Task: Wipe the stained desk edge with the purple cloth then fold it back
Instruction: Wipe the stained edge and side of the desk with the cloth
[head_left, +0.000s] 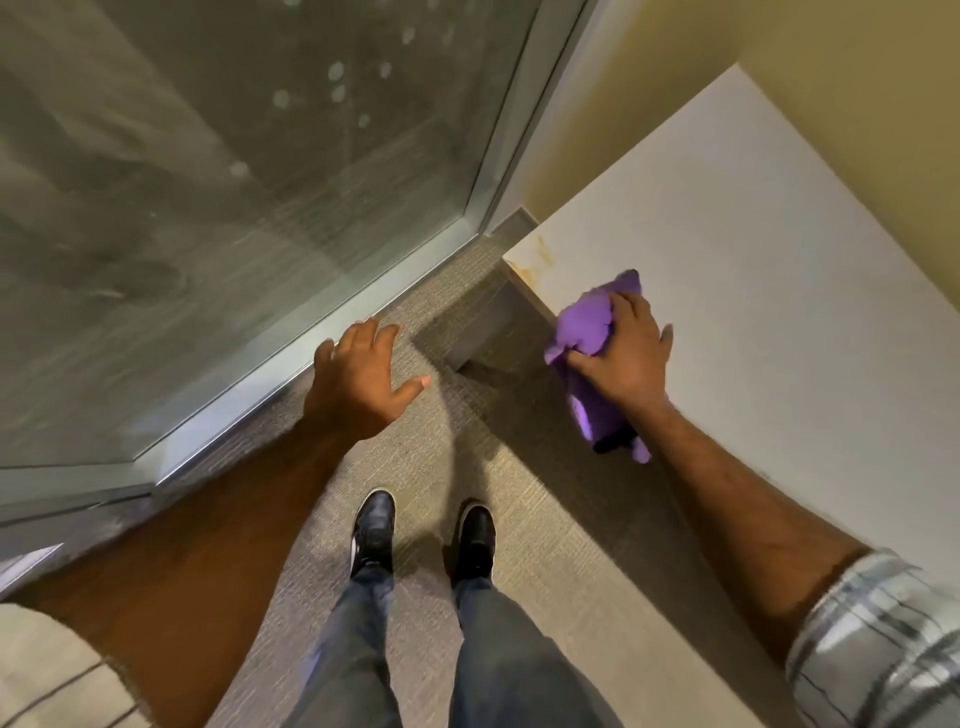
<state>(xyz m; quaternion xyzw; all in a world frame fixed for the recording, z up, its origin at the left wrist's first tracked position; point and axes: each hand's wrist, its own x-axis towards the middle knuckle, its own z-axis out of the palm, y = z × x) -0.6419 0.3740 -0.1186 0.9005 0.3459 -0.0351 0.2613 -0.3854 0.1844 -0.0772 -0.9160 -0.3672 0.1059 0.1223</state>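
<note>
Purple cloth (589, 332), soft and bunched into a loose wad, lies on the near edge of the white bench (753, 291), with one end drooping over the side toward the floor. The right hand (623, 348) presses down on top of it, fingers curled and gripping the fabric against the bench edge. Just beyond the cloth, at the bench corner, a yellowish-brown stain (535, 260) streaks the smooth pale surface and runs onto the thin edge strip. The left hand (363, 379) hangs in the air over the floor, fingers spread and holding nothing, close to the metal frame of a glass wall (234, 182). That glass is hazy and reflective, with pale round spots showing in it, and its brushed metal frame (332, 338) meets the floor at an angle. A flat grey panel (483, 327) stands under the bench corner and casts a dark shadow. The floor is grey carpet (519, 545) with a fine woven ribbed texture. Two black shoes (374, 530) and dark jeans stand on it, between the glass wall and the bench. A striped rolled sleeve (878, 644) covers the right upper arm, and a yellow wall (831, 62) rises behind the bench
</note>
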